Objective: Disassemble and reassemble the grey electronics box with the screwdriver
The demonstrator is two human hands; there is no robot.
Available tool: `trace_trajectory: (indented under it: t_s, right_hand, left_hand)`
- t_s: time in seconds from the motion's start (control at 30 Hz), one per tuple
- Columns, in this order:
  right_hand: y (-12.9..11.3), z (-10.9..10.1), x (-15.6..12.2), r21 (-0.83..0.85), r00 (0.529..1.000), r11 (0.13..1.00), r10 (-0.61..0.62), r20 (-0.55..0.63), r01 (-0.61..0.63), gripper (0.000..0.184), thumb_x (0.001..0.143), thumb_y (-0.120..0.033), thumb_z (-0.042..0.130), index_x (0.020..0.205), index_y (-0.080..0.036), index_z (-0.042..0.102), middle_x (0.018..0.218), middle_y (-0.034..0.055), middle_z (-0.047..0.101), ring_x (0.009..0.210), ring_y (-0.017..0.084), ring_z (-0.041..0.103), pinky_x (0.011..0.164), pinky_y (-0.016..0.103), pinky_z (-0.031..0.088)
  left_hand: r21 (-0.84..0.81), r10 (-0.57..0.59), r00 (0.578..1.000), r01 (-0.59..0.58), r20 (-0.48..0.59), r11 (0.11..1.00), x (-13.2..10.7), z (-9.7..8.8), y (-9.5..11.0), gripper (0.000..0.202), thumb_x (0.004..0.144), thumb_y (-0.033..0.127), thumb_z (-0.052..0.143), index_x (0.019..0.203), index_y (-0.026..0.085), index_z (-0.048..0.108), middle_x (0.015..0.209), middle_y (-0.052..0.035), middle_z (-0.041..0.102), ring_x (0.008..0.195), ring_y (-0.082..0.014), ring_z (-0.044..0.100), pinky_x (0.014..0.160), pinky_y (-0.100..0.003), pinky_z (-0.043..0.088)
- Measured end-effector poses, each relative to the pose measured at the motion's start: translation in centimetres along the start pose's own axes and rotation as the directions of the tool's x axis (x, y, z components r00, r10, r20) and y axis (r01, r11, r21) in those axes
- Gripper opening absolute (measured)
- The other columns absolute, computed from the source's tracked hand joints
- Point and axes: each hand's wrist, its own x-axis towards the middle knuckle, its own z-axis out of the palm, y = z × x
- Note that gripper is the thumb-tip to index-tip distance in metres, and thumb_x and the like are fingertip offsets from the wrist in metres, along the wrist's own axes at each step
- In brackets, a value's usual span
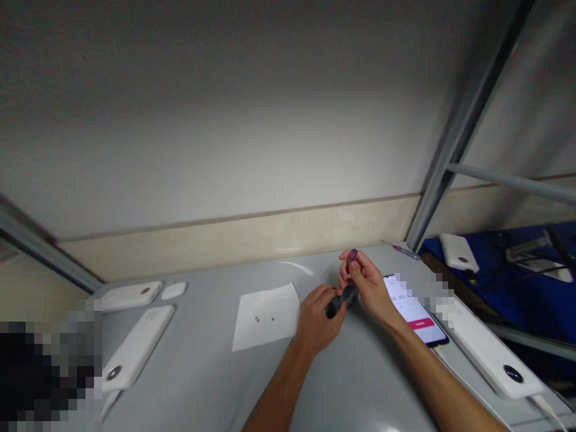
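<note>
The left hand [317, 318] had its fingers clamped on a dark object [344, 298], held low over the tabletop [202, 360] between the paper sheet [265, 336] and the phone [411, 306]. The right hand [366, 282] had its fingers closed around a purple handle [353, 255], just above that object; it was perhaps a screwdriver, its lower end being hidden. Three tiny dark pieces [257, 319] lay on the sheet.

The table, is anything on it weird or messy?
Nothing clearly odd stands out. The tiny dark bits on the white paper, beside the left hand, might look like crumbs, but they're too small to tell.
</note>
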Motion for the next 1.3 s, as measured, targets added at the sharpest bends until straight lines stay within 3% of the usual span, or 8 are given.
trace_trajectory:
  t_s: [0.27, 0.47, 0.57, 0.73, 0.87, 1.07, 1.17, 1.3]
  right_hand:
    - [-0.1, 0.2, 0.0, -0.041, 1.0, 0.999, 0.01, 0.0, -0.01, 0.033, 0.096, -0.055, 0.063, 0.107, -0.024, 0.059, 0.074, -0.005, 0.053, 0.056, 0.011, 0.058, 0.051, 0.024, 0.05]
    - [-0.5, 0.0, -0.4, -0.144, 0.999, 0.989, -0.008, 0.032, 0.013, 0.035, 0.098, -0.054, 0.06, 0.11, -0.022, 0.065, 0.082, -0.0014, 0.059, 0.061, 0.012, 0.06, 0.059, 0.027, 0.051]
    - [-0.8, 0.2, -0.5, -0.17, 0.999, 0.985, -0.011, 0.039, 0.017, 0.039, 0.098, -0.054, 0.059, 0.119, -0.022, 0.067, 0.082, -0.001, 0.058, 0.063, 0.013, 0.059, 0.06, 0.028, 0.051]
    - [-0.8, 0.7, -0.5, -0.117, 0.998, 0.991, -0.064, 0.014, 0.065, 0.043, 0.099, -0.05, 0.061, 0.136, -0.03, 0.055, 0.082, -0.0026, 0.057, 0.061, 0.013, 0.056, 0.059, 0.028, 0.05]
    - [-1.0, 0.6, -0.8, -0.135, 0.996, 0.987, -0.081, 0.024, 0.083, 0.032, 0.098, -0.051, 0.061, 0.122, -0.029, 0.06, 0.09, 0.0012, 0.061, 0.069, 0.016, 0.061, 0.065, 0.031, 0.052]
    - [-1.6, 0.5, -0.9, -0.282, 0.963, 0.923, -0.269, 0.012, 0.261, 0.03, 0.1, -0.052, 0.057, 0.091, -0.024, 0.066, 0.089, 0.0025, 0.055, 0.075, 0.017, 0.058, 0.068, 0.031, 0.046]
    - [-1.3, 0.5, -1.0, -0.235, 0.983, 0.954, -0.184, 0.019, 0.183, 0.028, 0.102, -0.05, 0.056, 0.098, -0.024, 0.067, 0.084, 0.0022, 0.057, 0.075, 0.017, 0.057, 0.067, 0.031, 0.045]
    - [-0.8, 1.3, -1.1, -0.04, 0.996, 0.996, -0.086, -0.039, 0.084, 0.028, 0.102, -0.053, 0.053, 0.108, -0.027, 0.061, 0.073, -0.002, 0.051, 0.067, 0.016, 0.049, 0.063, 0.029, 0.041]
  left_hand:
    - [0.007, 0.02, 1.0, -0.02, -0.002, 1.0, 0.0, 0.1, -0.2, 0.012, 0.092, 0.016, 0.064, 0.103, 0.022, 0.066, 0.096, -0.006, 0.071, 0.092, -0.0199, 0.069, 0.086, -0.033, 0.059]
    - [0.022, 0.017, 1.0, -0.018, 0.022, 1.0, 0.1, -0.1, 0.0, 0.018, 0.092, 0.016, 0.063, 0.108, 0.022, 0.068, 0.097, -0.0065, 0.071, 0.093, -0.0207, 0.069, 0.086, -0.033, 0.059]
    - [0.03, 0.023, 1.0, -0.023, 0.016, 0.999, 0.1, -0.1, 0.1, 0.016, 0.092, 0.017, 0.063, 0.107, 0.022, 0.068, 0.097, -0.0069, 0.071, 0.094, -0.0207, 0.069, 0.086, -0.033, 0.059]
    - [0.023, 0.029, 1.0, -0.029, 0.008, 0.999, 0.1, -0.1, 0.2, 0.014, 0.093, 0.016, 0.062, 0.104, 0.022, 0.069, 0.095, -0.0061, 0.071, 0.091, -0.0197, 0.069, 0.085, -0.032, 0.06]
    - [0.029, 0.016, 1.0, -0.016, 0.001, 0.999, 0.1, -0.1, 0.2, 0.017, 0.091, 0.017, 0.064, 0.107, 0.023, 0.07, 0.096, -0.0058, 0.072, 0.091, -0.0199, 0.07, 0.084, -0.031, 0.06]
    - [0.026, 0.008, 1.0, -0.008, 0.009, 1.0, 0.1, -0.1, 0.1, 0.018, 0.089, 0.014, 0.065, 0.104, 0.022, 0.071, 0.095, -0.0052, 0.072, 0.091, -0.0201, 0.07, 0.085, -0.032, 0.06]
    - [0.022, 0.012, 1.0, -0.012, 0.004, 1.0, 0.1, 0.0, 0.1, 0.017, 0.091, 0.015, 0.064, 0.106, 0.022, 0.071, 0.096, -0.0056, 0.073, 0.093, -0.0198, 0.071, 0.086, -0.032, 0.06]
    - [0.039, 0.013, 1.0, -0.012, -0.002, 0.999, 0.1, -0.1, 0.2, 0.018, 0.091, 0.016, 0.066, 0.106, 0.023, 0.071, 0.096, -0.0055, 0.073, 0.093, -0.02, 0.071, 0.086, -0.032, 0.061]
